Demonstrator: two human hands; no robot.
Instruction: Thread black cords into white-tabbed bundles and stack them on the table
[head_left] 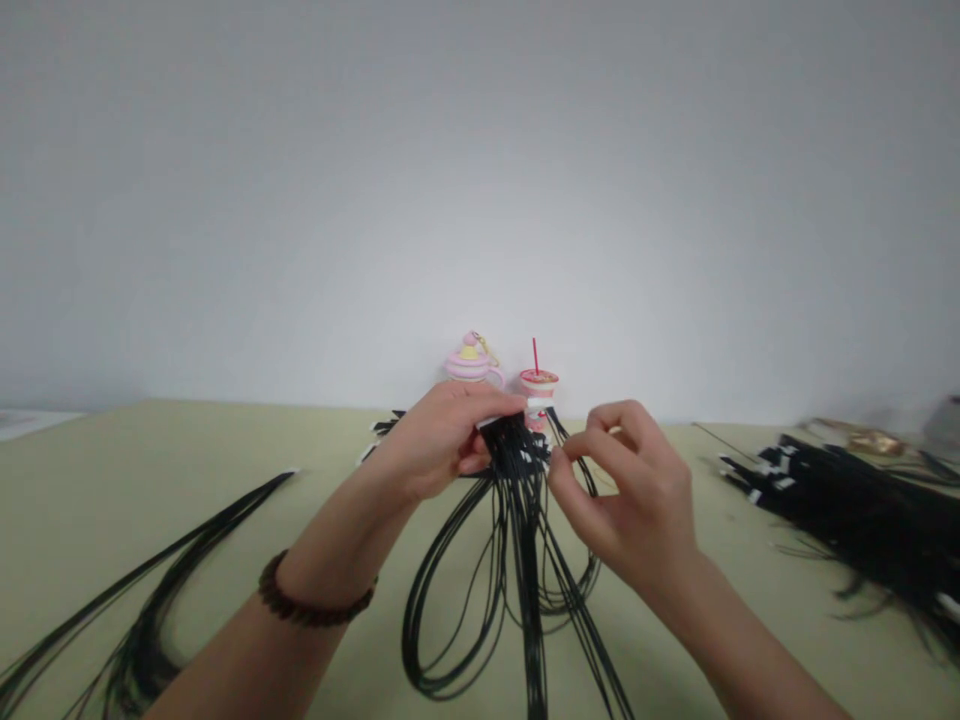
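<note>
My left hand (442, 440) is closed around the top of a bundle of thin black cords (517, 500), holding it above the table. The cords hang down from the fist in long loops toward me. My right hand (622, 490) is just right of the bundle, thumb and forefinger pinched on a single black cord at the bundle's head. Small white tags show among the cord ends near my fingers. A dark beaded bracelet (315, 605) circles my left wrist.
A pale green table (150, 480) runs to a white wall. A heap of black cords with white tags (847, 500) lies at the right. Loose black cords (150, 590) curve at the left. Two small pink toy figures (472, 362) (538, 385) stand behind my hands.
</note>
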